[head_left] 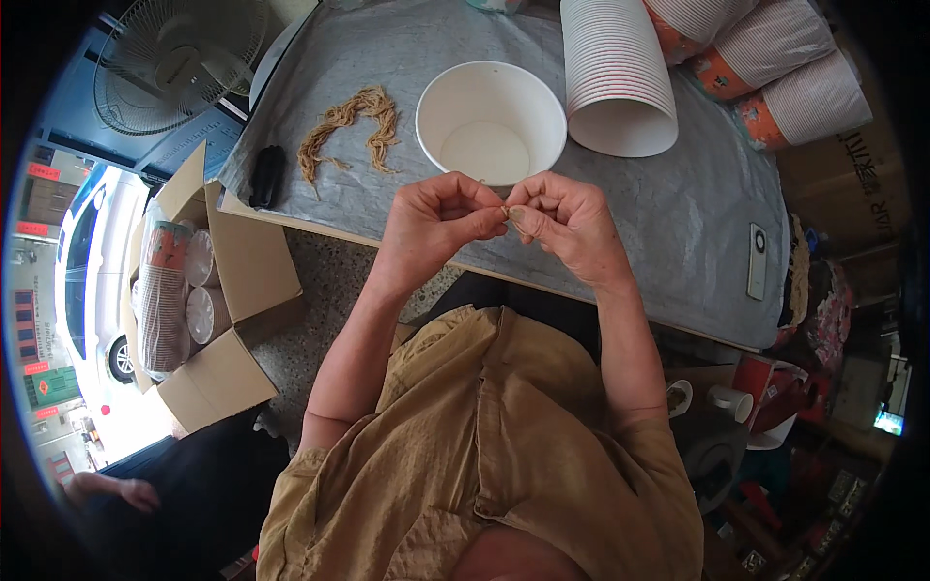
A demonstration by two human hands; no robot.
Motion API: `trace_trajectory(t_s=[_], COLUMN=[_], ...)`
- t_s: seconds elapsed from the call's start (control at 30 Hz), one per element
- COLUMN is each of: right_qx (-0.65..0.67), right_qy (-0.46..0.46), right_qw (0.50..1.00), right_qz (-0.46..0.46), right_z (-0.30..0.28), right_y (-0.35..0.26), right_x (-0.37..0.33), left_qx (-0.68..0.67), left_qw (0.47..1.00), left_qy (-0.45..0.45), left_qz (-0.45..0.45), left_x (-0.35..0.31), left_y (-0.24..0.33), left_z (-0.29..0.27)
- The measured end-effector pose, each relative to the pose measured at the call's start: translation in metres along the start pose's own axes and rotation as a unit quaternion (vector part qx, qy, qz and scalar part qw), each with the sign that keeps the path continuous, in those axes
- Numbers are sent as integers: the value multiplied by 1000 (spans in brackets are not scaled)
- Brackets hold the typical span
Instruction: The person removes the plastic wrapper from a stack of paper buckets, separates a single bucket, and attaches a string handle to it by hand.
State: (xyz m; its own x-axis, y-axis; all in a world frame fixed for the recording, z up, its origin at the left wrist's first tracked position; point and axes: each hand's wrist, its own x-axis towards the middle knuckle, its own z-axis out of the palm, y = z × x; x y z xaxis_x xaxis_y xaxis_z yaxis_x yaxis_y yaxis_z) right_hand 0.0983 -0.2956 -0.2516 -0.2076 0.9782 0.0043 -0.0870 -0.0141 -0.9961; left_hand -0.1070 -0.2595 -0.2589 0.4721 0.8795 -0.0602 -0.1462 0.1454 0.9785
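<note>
My left hand (pixel 438 221) and my right hand (pixel 573 229) meet at the fingertips over the near edge of the table. Both are closed in a pinch on a thin tan strand (pixel 505 210), mostly hidden by the fingers. Just beyond them stands a wide white paper tub (pixel 491 116), its inside bare. A loose tangle of tan fibre strands (pixel 351 131) lies in a curve to the left of the tub. On its right, a long stack of nested white paper tubs (pixel 620 82) lies on its side.
A grey sheet (pixel 678 232) covers the table. Wrapped cup stacks (pixel 804 102) lie far right; a white flat device (pixel 757 261) sits near the right edge. A black object (pixel 266 176) lies at the left edge. An open carton (pixel 252 252) of cups and a fan (pixel 179 63) stand left. Another person's hand (pixel 140 495) shows lower left.
</note>
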Motion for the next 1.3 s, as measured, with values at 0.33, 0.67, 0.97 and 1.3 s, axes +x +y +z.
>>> trace_trajectory(t_s=[0.33,0.67,0.97,1.3], right_qx=[224,112,119,76], right_qy=[24,36,56,126], right_qw=[973,993,991,989], right_qz=[59,11,17,-34], right_z=[-1,1,4,7], right_y=[20,14,14,8], right_x=[-5,-4,-2,-4], left_qx=[-57,-51,-75,-45], left_qw=[998,999,997,999], left_qy=[-10,-17,-18,-14], left_qz=[4,-9,-20,-4], left_x=[2,3,3,0], left_y=[-5,-1,1,5], left_z=[3,2,2,6])
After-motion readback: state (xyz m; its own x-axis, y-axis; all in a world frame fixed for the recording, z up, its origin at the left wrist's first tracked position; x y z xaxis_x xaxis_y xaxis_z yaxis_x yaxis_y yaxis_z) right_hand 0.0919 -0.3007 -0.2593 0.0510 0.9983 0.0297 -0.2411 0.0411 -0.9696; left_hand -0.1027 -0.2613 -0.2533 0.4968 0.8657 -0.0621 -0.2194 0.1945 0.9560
